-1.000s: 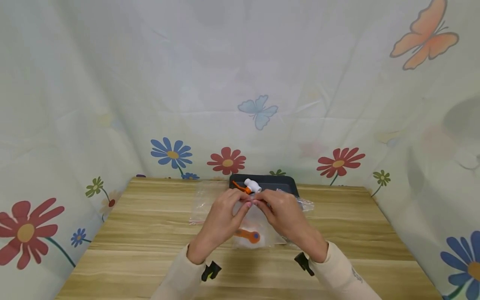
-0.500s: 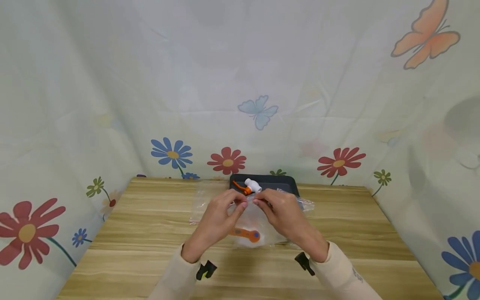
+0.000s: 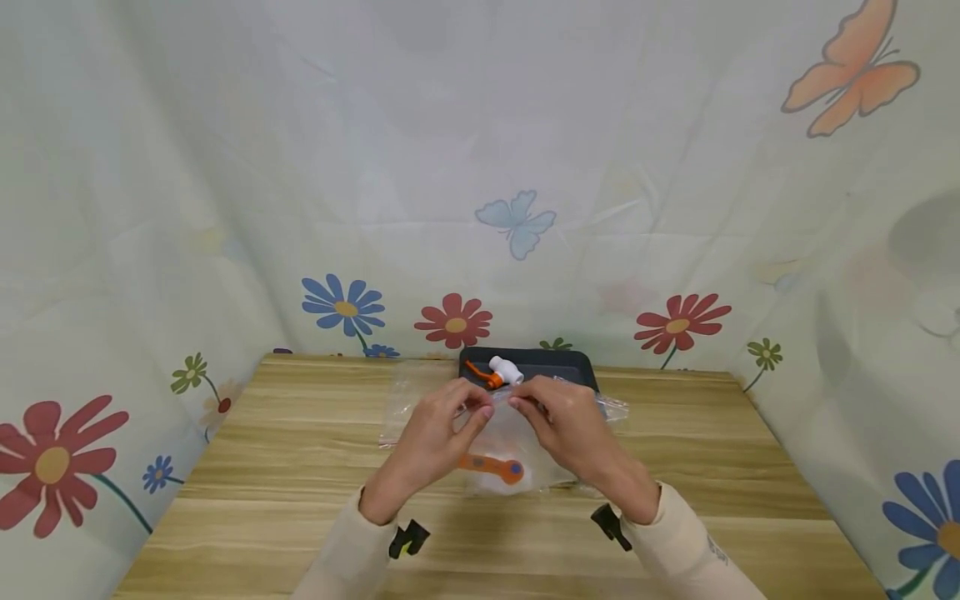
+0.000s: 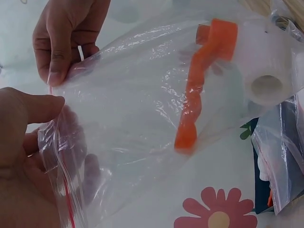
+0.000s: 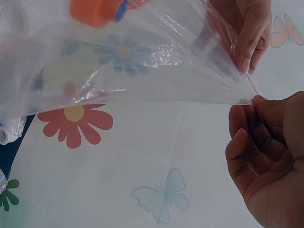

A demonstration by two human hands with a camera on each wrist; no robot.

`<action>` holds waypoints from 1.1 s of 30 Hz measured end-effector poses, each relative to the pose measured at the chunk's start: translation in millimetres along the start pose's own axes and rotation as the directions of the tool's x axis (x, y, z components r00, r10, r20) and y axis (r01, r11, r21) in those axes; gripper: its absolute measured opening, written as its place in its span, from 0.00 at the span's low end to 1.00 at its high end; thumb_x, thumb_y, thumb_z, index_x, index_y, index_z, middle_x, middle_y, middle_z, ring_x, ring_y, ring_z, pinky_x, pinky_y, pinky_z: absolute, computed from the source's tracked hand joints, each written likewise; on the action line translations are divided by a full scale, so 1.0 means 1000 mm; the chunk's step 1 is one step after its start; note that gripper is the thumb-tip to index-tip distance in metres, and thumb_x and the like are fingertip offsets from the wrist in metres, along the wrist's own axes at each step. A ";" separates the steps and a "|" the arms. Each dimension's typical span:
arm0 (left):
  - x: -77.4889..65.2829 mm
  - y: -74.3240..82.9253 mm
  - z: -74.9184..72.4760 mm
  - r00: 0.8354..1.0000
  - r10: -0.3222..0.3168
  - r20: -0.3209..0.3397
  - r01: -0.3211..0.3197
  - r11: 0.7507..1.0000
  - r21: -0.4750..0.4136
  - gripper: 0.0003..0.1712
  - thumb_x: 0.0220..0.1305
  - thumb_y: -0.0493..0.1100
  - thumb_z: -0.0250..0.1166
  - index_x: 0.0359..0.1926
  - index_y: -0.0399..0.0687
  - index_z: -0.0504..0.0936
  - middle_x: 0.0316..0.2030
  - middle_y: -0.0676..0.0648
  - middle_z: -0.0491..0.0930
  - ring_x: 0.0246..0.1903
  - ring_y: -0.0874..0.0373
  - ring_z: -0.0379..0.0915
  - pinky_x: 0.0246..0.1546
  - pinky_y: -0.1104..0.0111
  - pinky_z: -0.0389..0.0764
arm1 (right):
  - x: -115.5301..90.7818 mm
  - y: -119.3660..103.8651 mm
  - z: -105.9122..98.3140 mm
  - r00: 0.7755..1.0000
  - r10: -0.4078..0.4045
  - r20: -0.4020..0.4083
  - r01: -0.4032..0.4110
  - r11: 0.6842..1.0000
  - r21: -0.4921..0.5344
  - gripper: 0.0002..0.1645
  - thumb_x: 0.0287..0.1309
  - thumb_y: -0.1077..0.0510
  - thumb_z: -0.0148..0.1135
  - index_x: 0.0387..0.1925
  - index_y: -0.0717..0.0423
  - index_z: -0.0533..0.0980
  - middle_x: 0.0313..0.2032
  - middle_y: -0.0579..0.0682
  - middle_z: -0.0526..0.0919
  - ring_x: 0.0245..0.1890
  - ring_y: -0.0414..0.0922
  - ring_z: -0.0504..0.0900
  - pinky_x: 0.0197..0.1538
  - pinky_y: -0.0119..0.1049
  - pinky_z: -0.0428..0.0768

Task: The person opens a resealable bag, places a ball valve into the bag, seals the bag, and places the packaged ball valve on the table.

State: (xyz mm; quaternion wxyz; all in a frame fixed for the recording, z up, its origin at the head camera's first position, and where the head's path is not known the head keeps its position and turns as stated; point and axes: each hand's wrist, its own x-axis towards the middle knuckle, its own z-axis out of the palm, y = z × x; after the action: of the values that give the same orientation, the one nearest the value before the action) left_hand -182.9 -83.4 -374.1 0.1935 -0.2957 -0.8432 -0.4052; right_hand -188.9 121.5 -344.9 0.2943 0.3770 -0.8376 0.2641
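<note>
Left hand (image 3: 431,437), right hand (image 3: 581,425): pinch bag (image 4: 123,114) | behind: partly hidden tray (image 3: 555,360), valve (image 3: 506,371)

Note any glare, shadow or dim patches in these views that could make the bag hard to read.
Left wrist: bright glare streaks on the clear bag, though the orange handle shows through; right wrist: similar shiny streaks across the clear bag, with the palm side of the right hand rather dark; head: soft light overall, a faint, soft-edged shadow on the table.
</note>
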 end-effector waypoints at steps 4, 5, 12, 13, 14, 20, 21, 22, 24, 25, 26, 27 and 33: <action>0.000 -0.003 -0.001 1.000 0.020 -0.002 -0.020 1.000 -0.007 0.03 0.68 0.42 0.63 0.39 0.47 0.80 0.34 0.52 0.79 0.35 0.63 0.73 0.38 0.70 0.78 | -0.001 0.002 -0.001 1.000 -0.002 -0.011 0.002 1.000 0.006 0.07 0.51 0.63 0.72 0.34 0.55 0.82 0.29 0.46 0.86 0.22 0.34 0.75 0.26 0.25 0.74; 0.000 -0.003 -0.001 1.000 0.028 -0.004 -0.028 1.000 -0.006 0.04 0.68 0.42 0.62 0.39 0.47 0.80 0.34 0.52 0.78 0.35 0.64 0.72 0.38 0.71 0.78 | -0.001 0.002 -0.002 1.000 -0.004 -0.014 0.004 1.000 0.008 0.06 0.52 0.63 0.71 0.34 0.55 0.82 0.28 0.46 0.85 0.22 0.34 0.74 0.26 0.25 0.74; 0.000 -0.001 -0.003 1.000 0.019 0.001 -0.019 1.000 0.001 0.03 0.67 0.42 0.63 0.38 0.47 0.80 0.34 0.52 0.78 0.34 0.63 0.72 0.37 0.71 0.78 | -0.001 0.002 -0.002 1.000 -0.003 -0.013 0.003 1.000 0.017 0.05 0.54 0.62 0.71 0.34 0.55 0.82 0.28 0.46 0.85 0.22 0.34 0.73 0.26 0.25 0.73; 0.000 -0.001 -0.003 1.000 0.013 0.006 -0.013 1.000 0.000 0.04 0.67 0.42 0.63 0.39 0.47 0.80 0.34 0.52 0.79 0.35 0.63 0.73 0.38 0.71 0.79 | -0.001 0.002 -0.003 1.000 -0.004 -0.015 0.004 1.000 0.019 0.05 0.54 0.62 0.71 0.34 0.55 0.82 0.28 0.46 0.85 0.22 0.34 0.73 0.26 0.25 0.74; 0.000 -0.001 -0.004 1.000 0.006 0.011 -0.006 1.000 -0.003 0.04 0.67 0.43 0.63 0.39 0.47 0.80 0.34 0.52 0.79 0.35 0.63 0.73 0.39 0.71 0.79 | -0.001 0.002 -0.003 1.000 -0.007 -0.017 0.007 1.000 0.022 0.05 0.53 0.63 0.71 0.34 0.55 0.82 0.27 0.46 0.85 0.22 0.34 0.73 0.26 0.26 0.74; -0.001 -0.003 -0.006 0.999 -0.017 0.030 0.017 1.000 -0.018 0.05 0.68 0.43 0.62 0.39 0.47 0.80 0.34 0.53 0.79 0.36 0.63 0.74 0.41 0.69 0.80 | -0.001 0.004 -0.004 0.999 -0.010 -0.032 0.012 0.999 0.042 0.07 0.50 0.66 0.72 0.33 0.56 0.82 0.27 0.46 0.84 0.22 0.34 0.73 0.25 0.31 0.76; -0.001 -0.003 -0.006 0.999 -0.014 0.030 0.015 1.000 -0.019 0.05 0.68 0.43 0.62 0.39 0.47 0.80 0.34 0.53 0.78 0.36 0.63 0.74 0.40 0.69 0.80 | -0.002 0.004 -0.004 0.999 -0.008 -0.031 0.009 0.999 0.043 0.07 0.51 0.65 0.71 0.33 0.55 0.82 0.27 0.46 0.84 0.22 0.34 0.73 0.25 0.30 0.76; -0.001 -0.003 -0.006 1.000 -0.011 0.029 0.011 1.000 -0.019 0.05 0.69 0.43 0.62 0.39 0.47 0.80 0.34 0.53 0.78 0.36 0.63 0.74 0.40 0.70 0.80 | -0.002 0.004 -0.005 1.000 -0.005 -0.030 0.006 0.999 0.046 0.06 0.52 0.65 0.71 0.33 0.55 0.82 0.27 0.46 0.84 0.22 0.34 0.73 0.25 0.31 0.76; -0.001 -0.003 -0.007 1.000 -0.003 0.026 0.004 1.000 -0.015 0.04 0.68 0.43 0.62 0.39 0.47 0.79 0.34 0.52 0.78 0.35 0.63 0.73 0.39 0.70 0.79 | -0.002 0.003 -0.005 1.000 -0.002 -0.027 0.003 0.999 0.045 0.05 0.53 0.64 0.70 0.33 0.55 0.82 0.27 0.46 0.84 0.22 0.34 0.73 0.25 0.30 0.76; -0.002 -0.003 -0.007 1.000 0.001 0.024 0.000 1.000 -0.014 0.04 0.68 0.42 0.62 0.38 0.46 0.79 0.34 0.52 0.78 0.35 0.63 0.73 0.39 0.70 0.79 | -0.002 0.003 -0.005 1.000 -0.002 -0.027 0.003 0.999 0.043 0.04 0.54 0.63 0.70 0.33 0.55 0.82 0.27 0.46 0.84 0.22 0.34 0.73 0.25 0.30 0.76; -0.002 -0.003 -0.007 1.000 0.003 0.024 -0.002 1.000 -0.012 0.04 0.68 0.42 0.62 0.38 0.46 0.79 0.34 0.52 0.78 0.34 0.63 0.73 0.38 0.70 0.78 | -0.002 0.003 -0.005 1.000 -0.002 -0.027 0.003 0.999 0.041 0.04 0.54 0.63 0.70 0.33 0.55 0.82 0.27 0.46 0.84 0.22 0.33 0.72 0.25 0.29 0.75; -0.002 -0.003 -0.007 1.000 0.004 0.024 -0.003 1.000 -0.011 0.04 0.68 0.42 0.62 0.38 0.46 0.79 0.34 0.52 0.78 0.34 0.63 0.73 0.38 0.71 0.78 | -0.003 0.003 -0.005 1.000 -0.003 -0.028 0.004 0.999 0.038 0.04 0.55 0.63 0.70 0.33 0.54 0.82 0.27 0.45 0.84 0.22 0.33 0.72 0.25 0.28 0.75; -0.005 -0.006 -0.008 0.998 -0.037 0.052 0.038 0.999 -0.011 0.04 0.67 0.43 0.64 0.39 0.48 0.80 0.34 0.54 0.78 0.35 0.64 0.73 0.40 0.71 0.79 | -0.005 0.006 -0.005 0.999 -0.005 -0.053 0.007 0.999 0.036 0.06 0.52 0.63 0.71 0.33 0.54 0.82 0.27 0.44 0.83 0.22 0.33 0.71 0.26 0.26 0.73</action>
State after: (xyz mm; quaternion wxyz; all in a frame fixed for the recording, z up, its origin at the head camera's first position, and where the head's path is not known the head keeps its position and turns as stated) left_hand -182.6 -94.5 -375.7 0.1622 -0.2914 -0.8508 -0.4062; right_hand -189.7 130.8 -346.1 0.3104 0.3778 -0.8233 0.2883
